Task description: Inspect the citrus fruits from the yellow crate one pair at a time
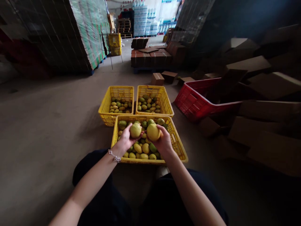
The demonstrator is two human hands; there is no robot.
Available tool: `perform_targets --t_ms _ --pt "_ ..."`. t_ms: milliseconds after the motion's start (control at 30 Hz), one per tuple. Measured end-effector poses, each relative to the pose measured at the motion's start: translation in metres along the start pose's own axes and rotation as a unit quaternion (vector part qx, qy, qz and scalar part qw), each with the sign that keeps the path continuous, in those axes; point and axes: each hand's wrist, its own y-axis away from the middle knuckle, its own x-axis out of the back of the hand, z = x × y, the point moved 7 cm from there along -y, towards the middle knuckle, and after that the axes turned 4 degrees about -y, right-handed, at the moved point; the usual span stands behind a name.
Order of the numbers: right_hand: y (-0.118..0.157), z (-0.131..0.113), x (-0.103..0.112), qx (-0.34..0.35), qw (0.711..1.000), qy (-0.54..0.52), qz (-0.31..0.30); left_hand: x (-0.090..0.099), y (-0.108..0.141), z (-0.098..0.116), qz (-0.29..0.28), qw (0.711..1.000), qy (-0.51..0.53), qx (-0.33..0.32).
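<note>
My left hand [125, 139] wears a bracelet at the wrist and is closed round a yellow-green, mango-like fruit [135, 130]. A slightly larger yellow fruit [153, 132] is gripped in my right hand [164, 140], close beside the first one. Both hands are above the near yellow crate [181, 147], between my knees. Inside it lie many green and yellow fruits [144, 148], partly covered by my hands and forearms.
Two yellow crates, left [104, 108] and right [168, 105], stand behind the near one, each holding similar fruits. A red crate [191, 105] with cardboard is at the right, among loose boxes [256, 125]. Stacked cartons [150, 58] and a wrapped pallet [90, 31] stand farther back.
</note>
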Motion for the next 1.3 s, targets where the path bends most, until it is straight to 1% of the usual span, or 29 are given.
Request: perform_targets --t_ms 100,167,233,300,433,567,633,733,800,833,900,967,1033,1100,1200,1233,1300 --pt "0.002 0.004 -0.007 -0.033 0.998 -0.013 -0.053 -0.005 0.002 -0.001 -0.024 1.0 0.005 0.004" --pt "0.003 0.006 -0.008 -0.045 0.997 -0.016 -0.054 -0.006 0.006 0.002 -0.018 1.0 0.001 -0.02" --pt "0.002 0.006 -0.007 -0.036 0.999 -0.022 -0.034 -0.004 0.009 0.006 0.004 0.999 -0.006 -0.042" --pt "0.002 0.006 -0.006 -0.02 1.0 -0.021 -0.012 -0.001 0.01 0.007 0.025 0.999 -0.012 -0.045" --pt "-0.001 0.008 -0.003 -0.009 1.0 -0.008 0.013 0.003 0.007 0.005 0.039 0.999 -0.003 -0.021" --pt "-0.004 0.015 0.003 -0.042 0.999 -0.008 0.02 0.007 0.002 -0.002 0.053 0.998 0.022 0.008" --pt "-0.005 0.016 0.006 -0.048 0.998 -0.004 0.034 0.009 0.001 -0.001 0.065 0.997 0.042 -0.003" --pt "-0.004 0.014 0.009 -0.031 0.998 -0.007 0.061 0.01 0.003 0.005 0.081 0.992 0.08 -0.045" --pt "-0.003 0.013 0.008 -0.029 0.997 -0.01 0.072 0.01 0.004 0.009 0.082 0.99 0.097 -0.064" --pt "-0.002 0.014 0.007 -0.036 0.996 -0.01 0.077 0.009 0.004 0.009 0.078 0.99 0.101 -0.062" --pt "-0.001 0.018 0.009 -0.067 0.993 -0.015 0.094 0.007 0.003 0.005 0.061 0.993 0.097 -0.036" --pt "0.0 0.025 0.012 -0.113 0.987 -0.033 0.11 0.006 0.002 0.0 0.044 0.995 0.09 -0.009" --pt "0.0 0.029 0.015 -0.139 0.981 -0.055 0.121 0.006 0.001 -0.003 0.042 0.995 0.089 0.0" --pt "-0.001 0.028 0.017 -0.125 0.981 -0.072 0.13 0.007 0.002 -0.002 0.051 0.994 0.097 -0.014" --pt "-0.003 0.024 0.021 -0.094 0.98 -0.087 0.152 0.008 0.005 0.005 0.065 0.988 0.129 -0.051" --pt "-0.003 0.023 0.023 -0.09 0.978 -0.093 0.161 0.009 0.006 0.006 0.072 0.986 0.142 -0.055" --pt "-0.004 0.025 0.026 -0.097 0.975 -0.096 0.177 0.01 0.008 0.005 0.087 0.982 0.164 -0.042"
